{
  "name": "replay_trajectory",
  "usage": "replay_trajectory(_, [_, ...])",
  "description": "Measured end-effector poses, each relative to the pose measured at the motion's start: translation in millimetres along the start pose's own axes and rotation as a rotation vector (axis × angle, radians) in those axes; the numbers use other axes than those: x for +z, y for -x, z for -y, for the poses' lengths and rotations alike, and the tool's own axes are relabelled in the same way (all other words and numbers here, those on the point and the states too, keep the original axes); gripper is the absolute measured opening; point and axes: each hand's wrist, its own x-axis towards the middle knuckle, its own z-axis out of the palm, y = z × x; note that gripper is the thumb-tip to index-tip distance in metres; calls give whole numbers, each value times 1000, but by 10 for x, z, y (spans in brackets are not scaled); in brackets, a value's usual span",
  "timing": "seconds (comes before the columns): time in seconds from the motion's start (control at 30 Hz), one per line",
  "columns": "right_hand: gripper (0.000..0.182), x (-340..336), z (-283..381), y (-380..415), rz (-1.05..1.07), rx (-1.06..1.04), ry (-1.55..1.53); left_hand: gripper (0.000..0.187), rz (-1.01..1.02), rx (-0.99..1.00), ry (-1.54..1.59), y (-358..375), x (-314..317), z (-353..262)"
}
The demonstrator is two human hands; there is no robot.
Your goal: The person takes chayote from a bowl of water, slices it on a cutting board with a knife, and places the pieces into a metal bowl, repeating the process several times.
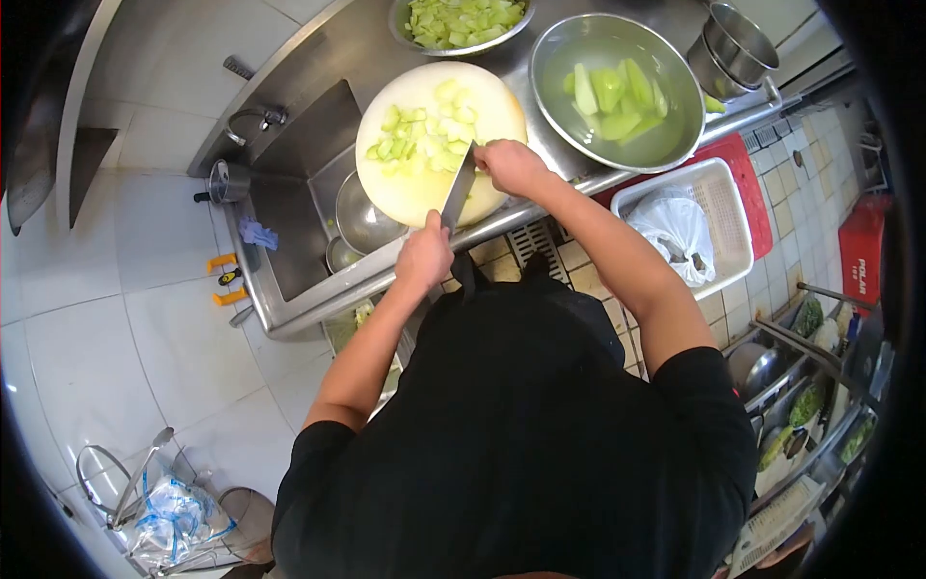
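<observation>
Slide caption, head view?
Left hand and right hand at opposite ends of a knife over a round board of cut green pieces.

Bright, even light, shine on the steel sink [294, 236], fisheye curvature, black corners

Vegetable slices [420, 143] lie on the chopping board [395, 198], the sink [289, 232] to its left, a basin [555, 89] holding vegetable pieces [615, 98] to its right, a bowl [502, 41] behind.
</observation>
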Motion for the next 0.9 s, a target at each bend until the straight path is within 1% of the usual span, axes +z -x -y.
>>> replay_trajectory(0.03, [15,58,-54,-21,-11,-18,-12,23,-5,3,-8,11,-62,4])
replay_trajectory(0.1, [15,27,-54,-2,11,51,-25,24,-58,27,-8,42,-148,-72])
replay_trajectory(0.13, [15,15,-11,5,23,80,-33,24,-33,8,-6,51,-73,-38])
replay_trajectory(0.17, [15,47,-35,-12,15,53,-29,24,-18,-3,-4,-6,24,12])
replay_trajectory(0.27, [14,111,-169,-32,-19,0,-5,24,-32,20,-33,-38,-68,-54])
replay_trajectory(0.33, [14,140,-129,28,-27,-16,-2,24,-48,15,5,88,-97,-133])
replay_trajectory(0.37, [15,125,-120,43,7,8,4,23,-34,22,-16,70,-65,-94])
replay_trajectory(0.43, [16,89,-62,78,-1,-15,28,23,-15,39,-54,-10,-33,-59])
replay_trajectory(0.53, [16,76,-78,114,1,-40,64,23,-76,46,-3,98,-103,-140])
replay_trajectory(0.67, [17,43,-82,121,5,-48,67,23,-51,57,-1,-44,69,20])
replay_trajectory(0.73, [17,53,-119,119,-10,-64,99,24,-47,34,14,87,-101,-140])
replay_trajectory(0.87, [18,-15,-76,164,-1,-106,150,25,-21,34,21,-18,67,-1])
replay_trajectory(0.9, [18,-30,-97,141,-19,-111,167,26,-27,35,22,17,-40,-74])
